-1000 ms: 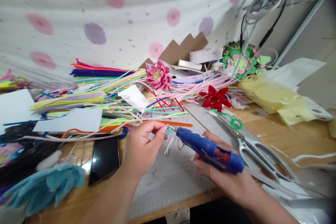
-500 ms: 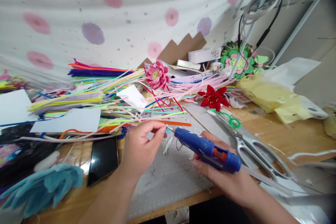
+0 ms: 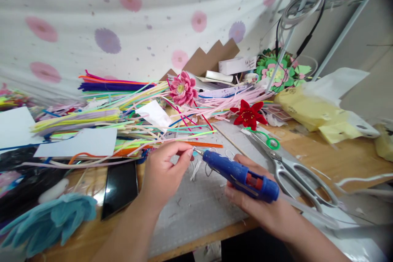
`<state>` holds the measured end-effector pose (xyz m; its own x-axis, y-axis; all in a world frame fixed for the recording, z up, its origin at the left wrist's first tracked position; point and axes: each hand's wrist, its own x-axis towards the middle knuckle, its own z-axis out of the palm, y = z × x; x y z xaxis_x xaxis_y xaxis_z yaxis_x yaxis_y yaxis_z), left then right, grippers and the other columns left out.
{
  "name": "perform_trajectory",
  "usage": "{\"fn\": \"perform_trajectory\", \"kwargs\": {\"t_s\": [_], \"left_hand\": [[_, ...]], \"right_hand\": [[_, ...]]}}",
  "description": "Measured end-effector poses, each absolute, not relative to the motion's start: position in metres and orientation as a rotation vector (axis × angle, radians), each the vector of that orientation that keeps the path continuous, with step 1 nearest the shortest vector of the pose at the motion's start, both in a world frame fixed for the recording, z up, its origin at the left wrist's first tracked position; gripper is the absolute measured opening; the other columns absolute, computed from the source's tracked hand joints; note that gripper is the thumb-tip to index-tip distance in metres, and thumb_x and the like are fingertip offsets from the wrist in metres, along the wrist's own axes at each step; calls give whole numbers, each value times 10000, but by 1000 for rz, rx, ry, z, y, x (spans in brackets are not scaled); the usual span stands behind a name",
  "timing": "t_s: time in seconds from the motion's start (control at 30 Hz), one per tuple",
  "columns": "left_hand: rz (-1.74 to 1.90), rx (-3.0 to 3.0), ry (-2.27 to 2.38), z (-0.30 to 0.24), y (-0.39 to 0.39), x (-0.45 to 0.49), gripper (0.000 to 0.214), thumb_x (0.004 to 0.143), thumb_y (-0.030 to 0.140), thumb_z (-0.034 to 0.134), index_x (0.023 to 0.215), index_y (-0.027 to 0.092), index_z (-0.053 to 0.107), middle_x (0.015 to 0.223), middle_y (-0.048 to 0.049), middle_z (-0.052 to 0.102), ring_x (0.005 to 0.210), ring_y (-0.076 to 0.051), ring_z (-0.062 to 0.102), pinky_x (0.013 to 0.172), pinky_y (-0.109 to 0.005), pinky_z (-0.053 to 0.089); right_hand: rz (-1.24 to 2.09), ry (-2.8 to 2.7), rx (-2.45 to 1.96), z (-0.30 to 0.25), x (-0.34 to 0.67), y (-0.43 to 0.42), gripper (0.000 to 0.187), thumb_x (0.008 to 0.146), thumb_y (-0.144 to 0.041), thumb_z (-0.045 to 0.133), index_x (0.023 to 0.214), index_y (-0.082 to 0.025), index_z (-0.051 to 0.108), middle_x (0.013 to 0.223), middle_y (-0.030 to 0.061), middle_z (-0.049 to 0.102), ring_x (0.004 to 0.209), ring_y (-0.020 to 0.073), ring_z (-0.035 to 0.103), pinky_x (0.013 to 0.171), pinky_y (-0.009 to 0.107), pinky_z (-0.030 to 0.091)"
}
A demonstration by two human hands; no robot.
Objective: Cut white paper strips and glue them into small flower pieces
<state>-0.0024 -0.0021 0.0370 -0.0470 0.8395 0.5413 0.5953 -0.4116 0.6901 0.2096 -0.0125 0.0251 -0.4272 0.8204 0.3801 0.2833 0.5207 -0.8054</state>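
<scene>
My right hand (image 3: 250,190) is wrapped round a blue hot glue gun (image 3: 239,174), whose metal nozzle points left. A glue stick (image 3: 310,211) sticks out of its rear. My left hand (image 3: 168,172) pinches at the nozzle's tip, thumb against forefinger; whatever lies between them is too small to make out. Below both hands is a grey cutting mat (image 3: 184,217) with a few thin white loops (image 3: 195,170) and small scraps on it. Beyond the glue gun lies a red flower (image 3: 249,114) with a green stem curl (image 3: 272,143). Large scissors (image 3: 294,172) lie to the right of my right hand.
Bundles of coloured pipe cleaners (image 3: 76,120) cover the table's left and back, with a pink flower (image 3: 182,89) on them. A black phone (image 3: 120,188) and a blue flower (image 3: 52,221) lie at left. Yellow packaging (image 3: 310,108) sits at right, near a metal stand (image 3: 288,45).
The view has shifted slightly. Both hands and the glue gun keep almost the same pose, with the nozzle still at my left fingertips.
</scene>
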Motion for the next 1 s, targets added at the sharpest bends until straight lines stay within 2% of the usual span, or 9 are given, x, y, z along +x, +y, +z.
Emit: {"fn": "perform_trajectory", "kwargs": {"t_s": [0.53,0.67,0.83,0.9,1.0], "left_hand": [[1421,2001,1543,37,-4,-3,121,819,172,584,749,189,681,694,0,677,662,-151,624,670,-282,474],[1408,1899,1547,35,-4,-6,135,827,213,584,723,199,668,666,12,667,645,-147,614,652,-273,474],[1410,1707,1531,33,1,-10,186,837,267,583,674,204,647,620,22,637,615,-141,588,617,-260,456],[1428,1651,1485,32,4,-12,182,825,282,599,668,202,644,610,17,629,620,-147,581,621,-261,455],[1492,1559,1395,32,8,-14,135,797,274,622,687,201,652,591,14,613,596,-152,556,590,-261,442]], "right_hand": [[822,-1962,-916,26,209,-13,202,792,-243,609,627,-215,497,664,-14,485,596,146,532,550,266,441],[844,-1942,-923,23,212,-14,183,794,-264,611,638,-219,527,673,-6,514,607,153,556,558,271,459],[883,-1851,-1051,26,228,-11,134,806,-322,622,739,-206,627,761,18,617,659,154,604,603,273,504],[874,-1767,-1145,29,238,-5,136,773,-342,658,775,-207,647,726,11,638,616,145,586,564,264,496],[964,-1626,-1342,33,258,11,197,709,-366,714,768,-186,657,540,-25,582,466,115,514,425,223,412]]}}
